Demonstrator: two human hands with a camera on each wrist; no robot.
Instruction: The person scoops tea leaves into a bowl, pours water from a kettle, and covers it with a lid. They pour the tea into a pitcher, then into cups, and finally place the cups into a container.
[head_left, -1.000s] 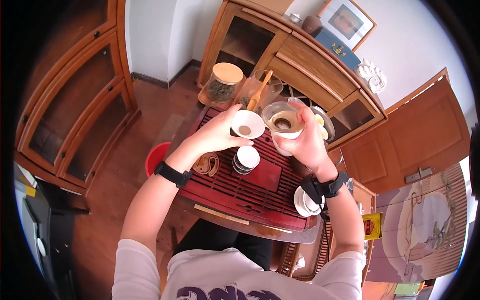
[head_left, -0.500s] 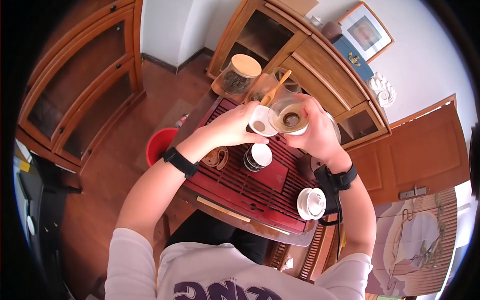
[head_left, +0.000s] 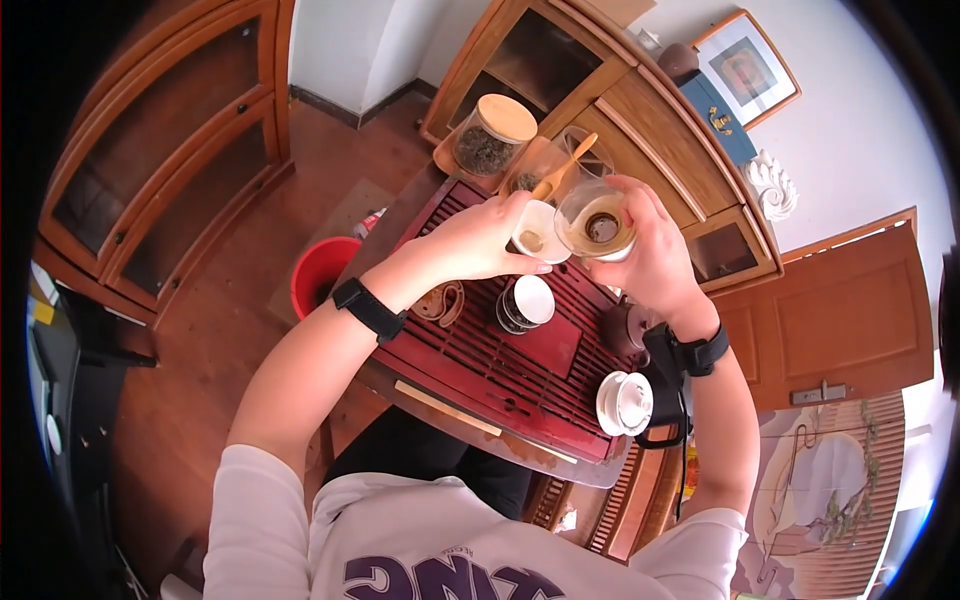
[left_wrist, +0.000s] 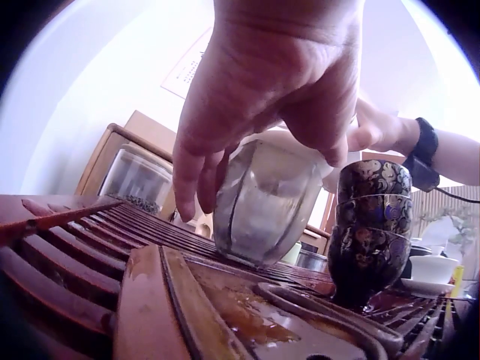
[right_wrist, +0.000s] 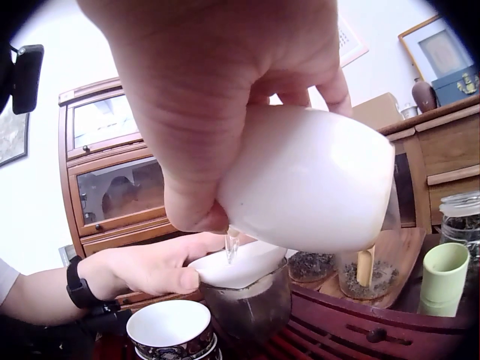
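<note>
Spanning the work area, the red slatted tray (head_left: pixel 455 358) bears a faceted clear-glass pitcher (left_wrist: pixel 266 214). Right hand (head_left: pixel 655 255) grips a rounded white vessel (right_wrist: pixel 315 180), tilted, presumably for outflow. Left hand (head_left: pixel 470 240), fingers and thumb clamped about a shallow white bowl (right_wrist: pixel 247 270) atop the pitcher, likely steadies it. Thin clear stream (right_wrist: pixel 232 246) visible. Versus 1.0 s ago: vessel nearer, overlapping bowl.

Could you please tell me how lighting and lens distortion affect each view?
Head: fisheye bends the cabinet, corners black; left wrist: wall washed out, left hand shaded; right wrist: white cup shows soft sheen, corners dark.
</note>
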